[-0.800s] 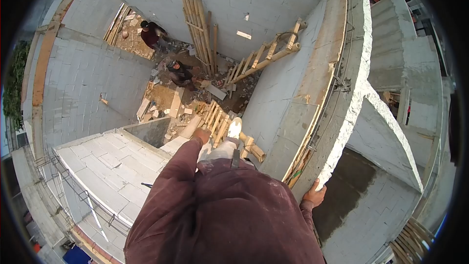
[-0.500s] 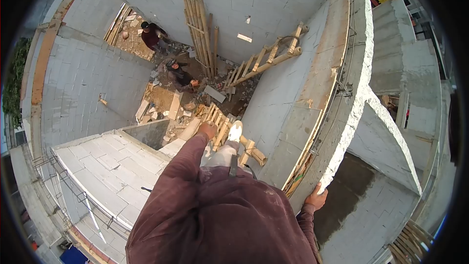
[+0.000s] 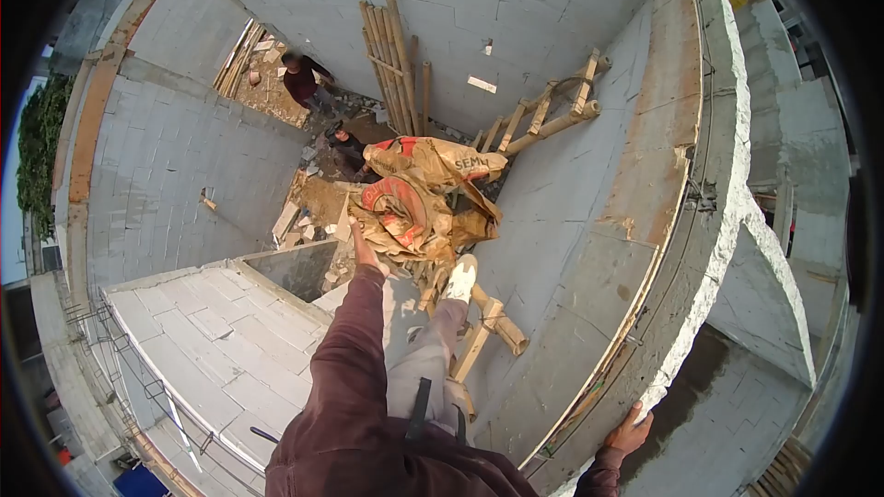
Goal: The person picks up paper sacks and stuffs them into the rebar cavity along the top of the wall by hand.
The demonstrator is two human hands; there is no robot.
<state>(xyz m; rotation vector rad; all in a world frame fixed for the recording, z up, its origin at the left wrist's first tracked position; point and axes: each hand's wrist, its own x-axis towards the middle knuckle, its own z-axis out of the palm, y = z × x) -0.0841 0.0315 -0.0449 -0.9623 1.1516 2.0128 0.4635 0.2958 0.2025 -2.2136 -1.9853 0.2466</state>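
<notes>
A crumpled brown paper cement bag (image 3: 410, 212) with red print spreads out in front of me, above the bamboo ladder (image 3: 493, 327). My left hand (image 3: 368, 253) reaches forward with its fingers stretched out at the bag's left edge; I cannot tell whether it touches. My right hand (image 3: 629, 431) is wrapped over the rough white top edge of a wall (image 3: 677, 359) at lower right. One of my feet, in a pale shoe (image 3: 461, 278), is at the ladder. The bag hides part of the ladder and the ground below.
Two people are down below, one in a dark red top (image 3: 304, 83) and one (image 3: 345, 145) partly behind the bag. Bamboo poles (image 3: 387, 64) lean on the far block wall (image 3: 543, 0). A second bamboo ladder (image 3: 552, 110) leans at right. Rubble covers the ground.
The cement bag has come into view in front of me. My left hand has moved from the ladder toward the bag and opened. My right hand keeps holding the wall edge as the view shifts.
</notes>
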